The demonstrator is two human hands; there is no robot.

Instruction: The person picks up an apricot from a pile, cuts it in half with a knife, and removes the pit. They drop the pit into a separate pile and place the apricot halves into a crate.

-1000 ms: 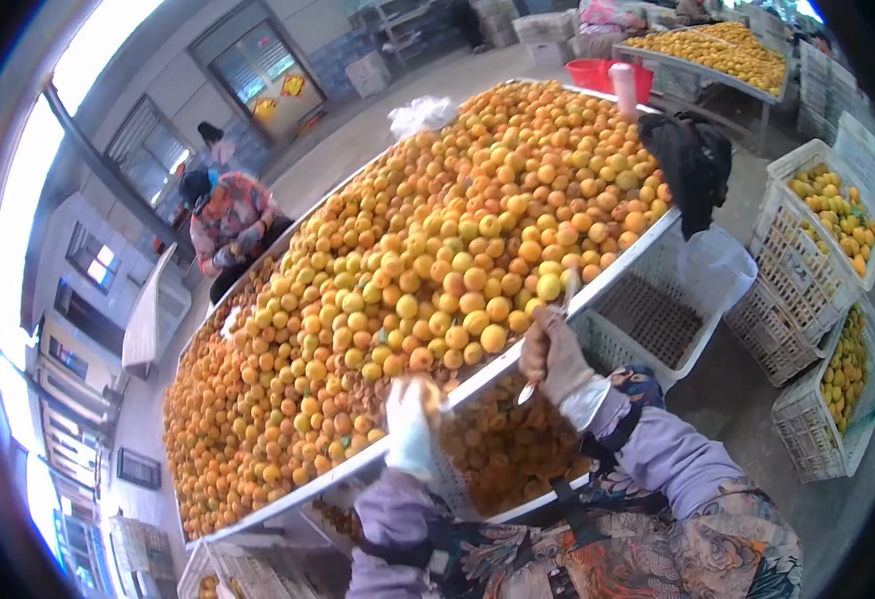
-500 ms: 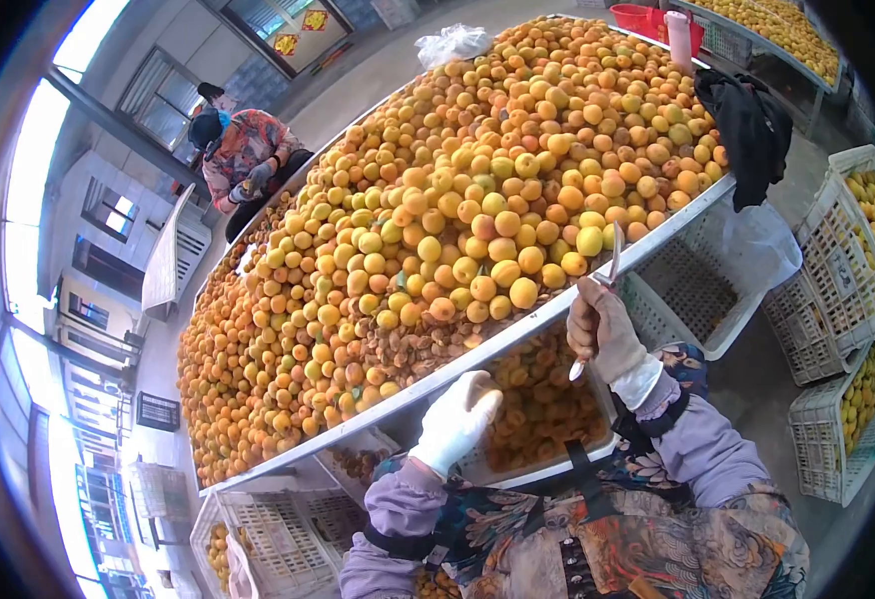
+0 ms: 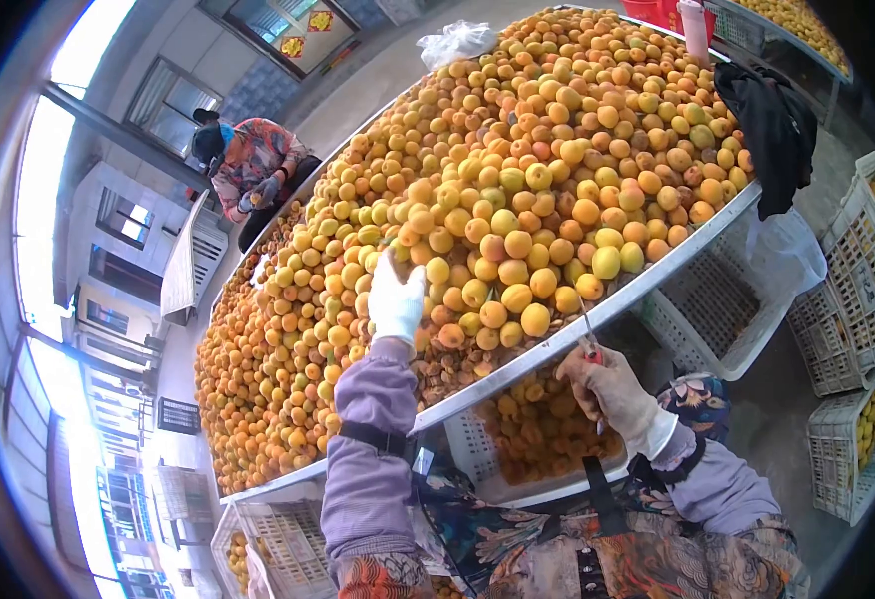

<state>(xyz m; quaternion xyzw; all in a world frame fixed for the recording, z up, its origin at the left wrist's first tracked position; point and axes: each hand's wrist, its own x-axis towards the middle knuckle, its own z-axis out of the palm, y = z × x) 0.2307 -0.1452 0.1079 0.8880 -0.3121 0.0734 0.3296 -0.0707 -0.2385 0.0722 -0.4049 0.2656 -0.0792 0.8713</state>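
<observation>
My left hand [image 3: 396, 299], in a white glove, reaches over the heap of apricots [image 3: 497, 150]. Its thumb and fingers are apart at the near slope, beside several yellow fruits; whether it touches one is hard to tell. In a soiled glove, my right hand [image 3: 612, 394] is closed around a small knife [image 3: 585, 317], blade pointing up by the table's metal rim [image 3: 547, 344]. Below that hand stands a crate [image 3: 472, 449] of orange apricot pieces. Brown pits or scraps [image 3: 447, 374] lie on the table near my left forearm.
Across the heap at left, a person [image 3: 253, 170] works with gloved hands. A black garment [image 3: 772, 130] hangs over the table's right corner, near a pink bottle [image 3: 694, 30]. Plastic crates [image 3: 842, 304] of fruit stand at right, and another crate [image 3: 278, 544] at lower left.
My left hand has moved from the table's edge forward and left onto the heap, its fingers spreading. My right hand has come down slightly, still holding the knife. The view has shifted a little.
</observation>
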